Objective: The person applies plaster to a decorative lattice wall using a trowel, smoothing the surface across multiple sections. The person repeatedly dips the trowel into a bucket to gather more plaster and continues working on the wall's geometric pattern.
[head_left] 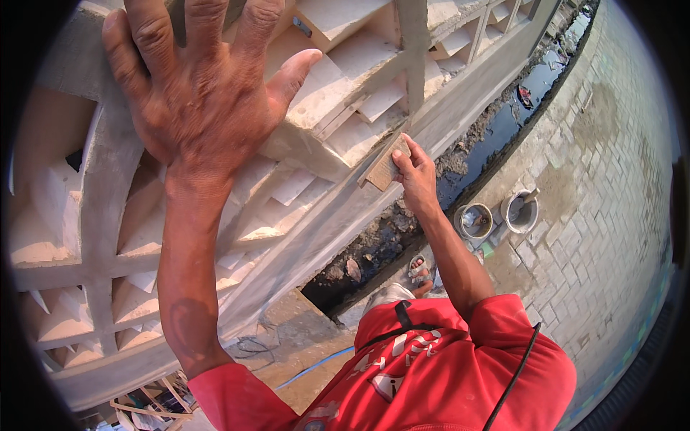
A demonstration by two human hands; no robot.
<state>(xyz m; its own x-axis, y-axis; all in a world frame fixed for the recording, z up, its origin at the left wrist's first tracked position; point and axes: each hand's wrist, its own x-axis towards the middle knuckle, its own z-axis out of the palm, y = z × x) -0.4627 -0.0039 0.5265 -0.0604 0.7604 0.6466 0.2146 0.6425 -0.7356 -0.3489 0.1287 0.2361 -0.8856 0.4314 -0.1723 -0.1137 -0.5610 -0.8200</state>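
Observation:
My left hand is spread, fingers apart, against the upper part of a pale concrete lattice wall with recessed angular openings, at the upper left. Right of centre, my right hand grips a small, flat, brown rectangular board between thumb and fingers. The board lies at the wall's long lower ledge, which runs diagonally beside the lattice.
A drain with dark water and debris runs below the wall beside a paved path. Two buckets stand on the paving. My sandalled foot is at the drain's edge. A blue hose and loose sticks lie lower down.

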